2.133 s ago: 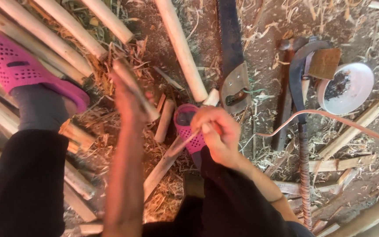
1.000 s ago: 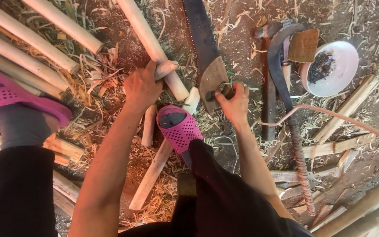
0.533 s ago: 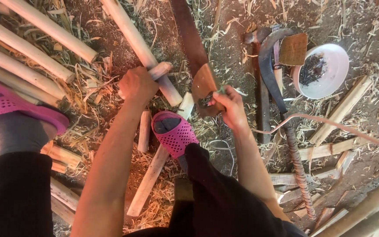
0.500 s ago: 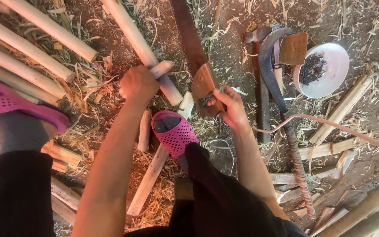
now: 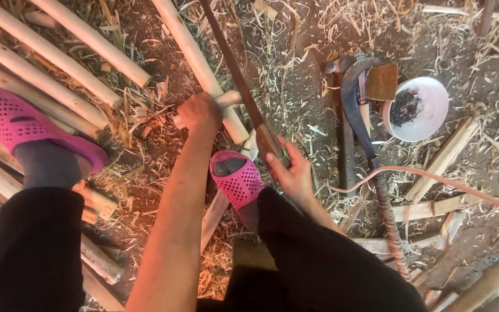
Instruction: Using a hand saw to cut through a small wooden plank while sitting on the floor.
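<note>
Ground [image 5: 295,75]: bare packed earth strewn with pale curled wood shavings, under and around both hands.
Poles [image 5: 59,52]: peeled, smooth round poles lying side by side, left of the left hand; one more runs down between the hands.
Saw [image 5: 238,81]: long, narrow dark blade slanting away from the right hand, its wooden handle in that hand's grip.
Sickle [image 5: 356,115]: curved dark blade with a wrapped, ridged handle, lying on the ground right of the right hand.
Bowl [image 5: 428,110]: round white bowl holding dark bits, well right of the right hand.
Slippers [image 5: 238,179]: pink perforated plastic, one between the forearms pressing on a pale stick, the other far left on the poles.
Left hand [image 5: 199,112]: clenched on the short peeled billet.
Right hand [image 5: 290,170]: closed round the saw handle.
Billet [image 5: 226,99]: pale, round, stubby, jutting from the left hand, touching the saw blade.
</note>
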